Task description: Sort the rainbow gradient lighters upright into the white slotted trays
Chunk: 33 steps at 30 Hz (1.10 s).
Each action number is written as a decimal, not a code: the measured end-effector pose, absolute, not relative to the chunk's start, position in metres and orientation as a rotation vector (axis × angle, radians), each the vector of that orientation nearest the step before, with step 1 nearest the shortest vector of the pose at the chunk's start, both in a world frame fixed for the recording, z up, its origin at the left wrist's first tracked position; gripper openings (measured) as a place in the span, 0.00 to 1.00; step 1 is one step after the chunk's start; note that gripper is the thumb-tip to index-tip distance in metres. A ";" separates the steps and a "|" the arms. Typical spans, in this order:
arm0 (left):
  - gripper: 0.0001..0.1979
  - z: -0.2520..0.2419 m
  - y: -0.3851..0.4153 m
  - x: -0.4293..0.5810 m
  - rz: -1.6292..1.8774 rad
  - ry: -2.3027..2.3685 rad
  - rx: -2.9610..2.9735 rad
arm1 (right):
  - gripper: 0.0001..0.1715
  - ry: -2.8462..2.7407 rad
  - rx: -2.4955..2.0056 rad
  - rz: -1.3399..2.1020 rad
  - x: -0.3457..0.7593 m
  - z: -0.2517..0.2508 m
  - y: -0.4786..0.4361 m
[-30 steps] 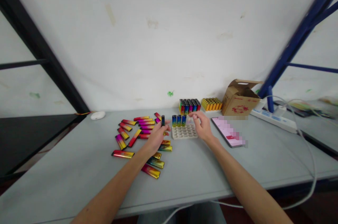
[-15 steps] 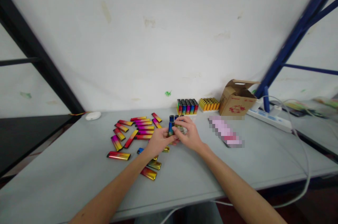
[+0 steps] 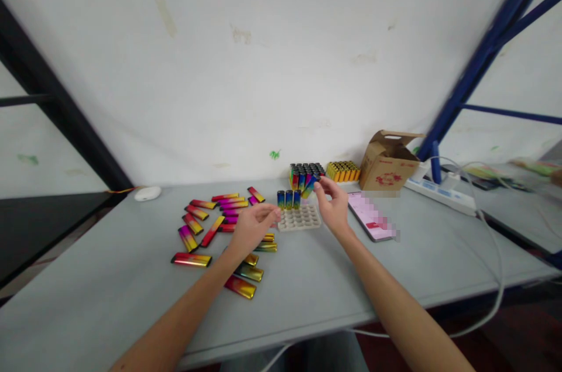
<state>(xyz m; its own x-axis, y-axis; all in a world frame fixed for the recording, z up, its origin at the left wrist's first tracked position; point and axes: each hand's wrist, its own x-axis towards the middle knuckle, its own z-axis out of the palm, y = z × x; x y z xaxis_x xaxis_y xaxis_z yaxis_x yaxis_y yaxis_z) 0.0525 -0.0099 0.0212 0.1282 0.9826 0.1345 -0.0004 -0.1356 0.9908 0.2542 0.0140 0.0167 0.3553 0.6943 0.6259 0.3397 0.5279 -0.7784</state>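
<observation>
My right hand (image 3: pixel 334 205) holds a tilted blue-and-gold lighter (image 3: pixel 309 186) by its upper end, between thumb and fingers. Below it lies a pale tray (image 3: pixel 302 221) with rows of holes. Three blue-and-gold lighters (image 3: pixel 288 200) stand upright side by side at the tray's back left. My left hand (image 3: pixel 252 230) is at the tray's left end, fingers loosely curved and nothing visible in them; whether its fingertips touch the tray I cannot tell. Several lighters (image 3: pixel 192 259) in red, purple and gold lie loose around my left hand, some partly hidden by its forearm.
Against the wall stand a full block of multicoloured lighters (image 3: pixel 302 178) and one of yellow lighters (image 3: pixel 343 172). An opened cardboard box (image 3: pixel 386 170) is beside them. A phone (image 3: pixel 366 214), a white power strip (image 3: pixel 441 195) with cables and a white earbud case (image 3: pixel 148 193) rest on the table.
My hands have come apart, uncovering the tray and its three upright lighters. My right hand has moved right with a lighter; my left hand has drawn back to the left.
</observation>
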 end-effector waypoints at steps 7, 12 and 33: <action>0.11 0.026 -0.001 0.040 1.292 1.179 1.461 | 0.20 -1.387 -1.195 0.218 0.267 -0.005 0.031; 0.10 0.026 0.002 0.028 1.414 1.276 1.597 | 0.18 -1.501 -1.198 0.372 0.271 -0.016 0.040; 0.11 -0.007 0.026 0.003 0.982 1.554 2.500 | 0.20 -1.766 -1.199 0.194 0.280 -0.018 0.035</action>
<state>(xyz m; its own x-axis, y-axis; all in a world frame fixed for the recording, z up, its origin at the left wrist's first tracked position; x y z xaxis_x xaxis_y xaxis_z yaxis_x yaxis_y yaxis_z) 0.0028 0.0261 -0.0073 0.2985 0.8187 0.4906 0.7946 -0.4979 0.3475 0.2800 0.0353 -0.0180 -0.0594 0.7868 0.6143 0.6348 0.5047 -0.5850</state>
